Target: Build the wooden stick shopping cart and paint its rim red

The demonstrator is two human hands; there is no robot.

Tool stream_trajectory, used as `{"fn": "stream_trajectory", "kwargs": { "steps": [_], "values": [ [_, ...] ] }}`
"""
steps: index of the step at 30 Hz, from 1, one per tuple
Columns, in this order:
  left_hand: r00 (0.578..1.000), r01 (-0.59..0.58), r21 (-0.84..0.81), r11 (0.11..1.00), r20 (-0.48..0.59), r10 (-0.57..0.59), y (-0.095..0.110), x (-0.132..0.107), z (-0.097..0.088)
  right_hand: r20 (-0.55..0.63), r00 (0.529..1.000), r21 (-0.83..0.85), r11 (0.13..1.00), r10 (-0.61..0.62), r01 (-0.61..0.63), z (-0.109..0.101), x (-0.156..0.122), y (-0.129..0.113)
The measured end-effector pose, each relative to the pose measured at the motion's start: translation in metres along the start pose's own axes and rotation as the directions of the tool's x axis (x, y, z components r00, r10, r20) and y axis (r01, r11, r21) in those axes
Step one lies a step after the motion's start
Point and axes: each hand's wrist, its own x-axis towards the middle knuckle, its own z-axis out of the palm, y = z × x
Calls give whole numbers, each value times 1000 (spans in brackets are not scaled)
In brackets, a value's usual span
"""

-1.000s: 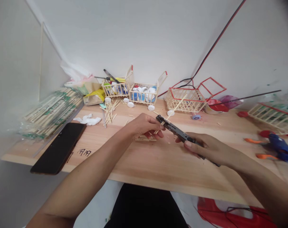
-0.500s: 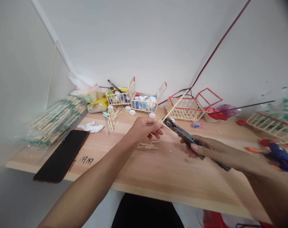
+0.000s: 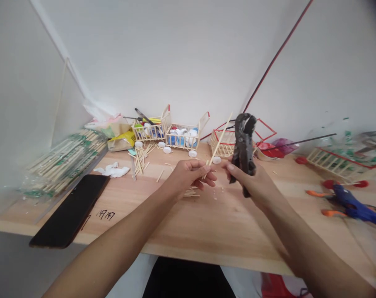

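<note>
My left hand is closed, pinching a thin wooden chopstick that slants up to the right. A short cut piece of stick also shows at its fingertips. My right hand is wrapped round a black plier-like cutter, its head raised upright and apart from the chopstick. Below my left hand, several short stick pieces lie on the wooden table.
Behind my hands stand small stick-built carts, one with bottle caps, one red-edged. Packaged chopsticks and a black phone lie left. A blue glue gun and another stick cart are right.
The cutter has moved away from the chopstick and swung upright in my right hand. My left hand still pinches the chopstick, now tilted more steeply. The view has shifted slightly right.
</note>
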Motion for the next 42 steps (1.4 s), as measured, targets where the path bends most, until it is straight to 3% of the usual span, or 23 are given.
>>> {"fn": "stream_trajectory", "kwargs": {
  "steps": [2,5,14,20,25,28,35,42],
  "values": [
    [1000,13,22,1000,9,-13,-4,0,4,-89,994,-21,997,-70,69,15,5,-2],
    [1000,15,67,998,3,-16,-8,0,7,-124,980,-106,984,-155,142,28,8,-2],
    [999,31,163,986,23,-35,-10,2,6,-77,983,-154,976,-167,154,29,6,7],
    [996,52,126,991,68,-61,-14,4,6,-75,988,-77,989,-134,128,30,4,10],
    [987,27,41,999,160,-33,-7,0,9,-158,986,67,996,-53,64,25,2,5],
    [973,25,98,995,225,-46,0,-3,9,-210,978,194,981,20,22,18,2,0],
    [985,-54,274,960,171,7,-5,-2,10,-147,988,342,940,44,9,10,3,3],
    [986,-88,332,939,165,35,-5,-2,15,-109,994,387,922,24,20,15,1,8]
  ]
}}
